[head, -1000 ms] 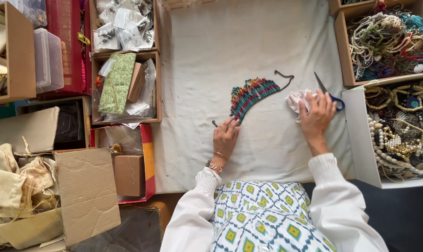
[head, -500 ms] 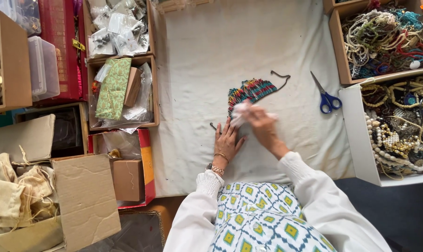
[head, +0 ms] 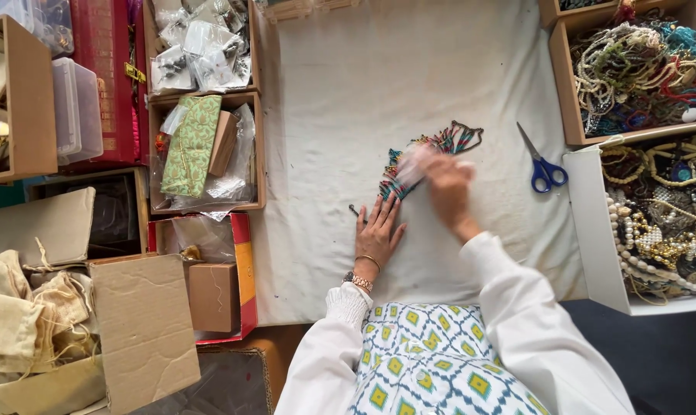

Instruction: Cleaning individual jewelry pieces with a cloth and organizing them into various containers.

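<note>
Left hand [head: 378,230] lies flat and open, pinning a colourful beaded necklace [head: 428,154] to the cloth-covered tabletop [head: 340,92] while the blurred right hand [head: 448,188] holds a pale wad over it.

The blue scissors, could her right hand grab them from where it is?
Probably yes. The blue scissors lie in the open on the cloth, just beside the right hand, with nothing between them.
</note>
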